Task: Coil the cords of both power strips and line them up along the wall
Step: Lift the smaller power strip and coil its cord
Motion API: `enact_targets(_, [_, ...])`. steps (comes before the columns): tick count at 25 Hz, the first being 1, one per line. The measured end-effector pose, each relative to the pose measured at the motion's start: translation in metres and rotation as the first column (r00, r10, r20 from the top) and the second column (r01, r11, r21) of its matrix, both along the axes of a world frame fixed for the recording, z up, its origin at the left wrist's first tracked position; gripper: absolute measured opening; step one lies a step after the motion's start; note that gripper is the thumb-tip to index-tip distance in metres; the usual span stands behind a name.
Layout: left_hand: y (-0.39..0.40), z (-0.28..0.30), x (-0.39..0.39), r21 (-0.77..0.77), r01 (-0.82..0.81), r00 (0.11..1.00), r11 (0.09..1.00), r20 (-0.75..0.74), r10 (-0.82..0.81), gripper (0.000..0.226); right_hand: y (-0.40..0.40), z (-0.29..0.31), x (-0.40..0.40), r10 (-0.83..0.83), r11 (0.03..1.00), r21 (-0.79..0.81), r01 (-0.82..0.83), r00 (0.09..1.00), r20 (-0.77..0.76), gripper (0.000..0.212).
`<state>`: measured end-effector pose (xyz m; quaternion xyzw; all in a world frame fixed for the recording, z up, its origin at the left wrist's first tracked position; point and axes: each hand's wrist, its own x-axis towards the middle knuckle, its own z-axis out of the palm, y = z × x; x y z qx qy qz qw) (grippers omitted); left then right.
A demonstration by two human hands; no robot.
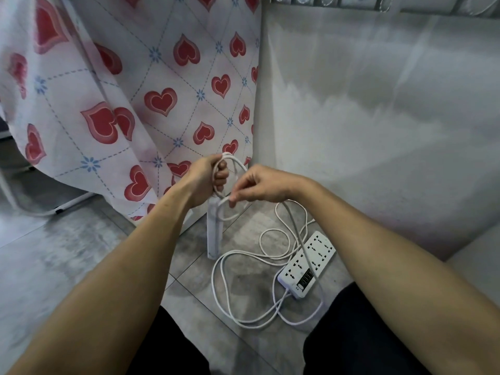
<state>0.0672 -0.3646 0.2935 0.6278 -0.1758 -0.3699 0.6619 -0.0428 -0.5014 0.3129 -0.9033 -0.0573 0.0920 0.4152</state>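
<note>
A narrow white power strip (214, 231) hangs upright, its lower end near the floor. Its white cord (234, 161) is looped in my left hand (207, 177), which is shut around the loops above the strip. My right hand (259, 185) pinches the same cord just right of the loops, and the cord trails down from it to the floor. A second, wider white power strip (307, 266) lies flat on the tiles at the right. Its loose cord (224, 288) sprawls in big curves in front of it.
A white cloth with red hearts (151, 98) hangs at the left and back. A pale grey wall (378, 117) runs along the right. A white metal frame leg (73, 203) rests on the grey tiled floor (67, 253). My dark-trousered knees are at the bottom.
</note>
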Motion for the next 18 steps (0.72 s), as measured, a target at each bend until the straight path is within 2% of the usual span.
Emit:
enact_targets(2, [-0.002,0.003,-0.009,-0.020,0.066,0.997,0.998,-0.036,-0.067,0.040,0.001,0.001,0.002,-0.066,0.996,0.073,0.059,0.993,0.098,0.015])
enact_targets(5, [-0.002,0.007,-0.018,0.019,0.112,0.993,0.993,0.025,-0.113,0.043,-0.002,-0.002,0.002,-0.200,0.966,0.199,0.165,0.965,0.172,0.019])
enact_targets(7, [-0.001,0.007,-0.018,0.035,0.181,0.983,0.983,0.014,-0.181,0.048,-0.007,-0.003,0.004,-0.318,0.930,0.264,0.257,0.921,0.225,0.017])
enact_targets(9, [-0.001,0.007,-0.017,0.033,0.228,0.974,0.973,-0.012,-0.227,0.052,-0.014,-0.005,0.006,-0.407,0.901,0.277,0.333,0.871,0.276,0.019])
enact_targets(14, [-0.004,0.009,-0.019,0.021,0.224,0.974,0.974,-0.042,-0.223,0.059,-0.017,-0.004,0.007,-0.515,0.846,0.349,0.402,0.787,0.340,0.019])
enact_targets(18, [-0.003,0.012,-0.019,0.003,0.243,0.967,0.970,-0.085,-0.242,0.060,-0.020,0.000,0.004,-0.625,0.776,0.396,0.491,0.683,0.378,0.022])
